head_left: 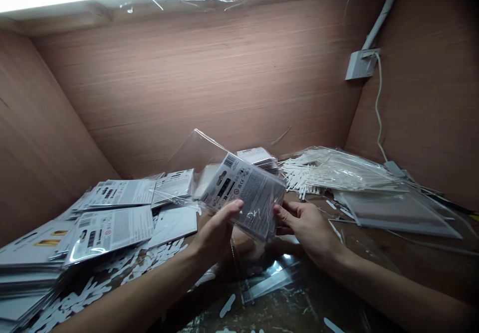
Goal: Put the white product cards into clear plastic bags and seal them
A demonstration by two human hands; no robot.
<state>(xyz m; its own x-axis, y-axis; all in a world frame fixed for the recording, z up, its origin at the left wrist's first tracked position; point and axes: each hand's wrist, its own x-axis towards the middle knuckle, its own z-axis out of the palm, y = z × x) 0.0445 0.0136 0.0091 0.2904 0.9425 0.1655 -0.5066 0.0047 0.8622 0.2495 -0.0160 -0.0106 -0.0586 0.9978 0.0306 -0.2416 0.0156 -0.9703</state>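
Note:
Between my two hands is a printed packaging card (pixel 245 193) in a clear plastic sleeve (pixel 198 143), tilted, with a barcode and a hang hole at its upper left. The sleeve's open-looking flap extends past the card to the upper left. My left hand (pixel 219 221) grips the lower left edge, thumb on the printed face. At the lower right corner, my right hand (pixel 307 223) pinches with thumb and fingers; some fingertips are behind the card. Below them, clear plastic sleeves (pixel 271 273) lie on the table.
Stacks of similar cards (pixel 112 228) stand at left, with a smaller stack (pixel 258 156) behind the held card. Thin white strips (pixel 318 171) are heaped at back right beside clear sheets (pixel 396 208). White punched-out scraps (pixel 86 298) litter the table. A socket box (pixel 361 65) hangs on the wall.

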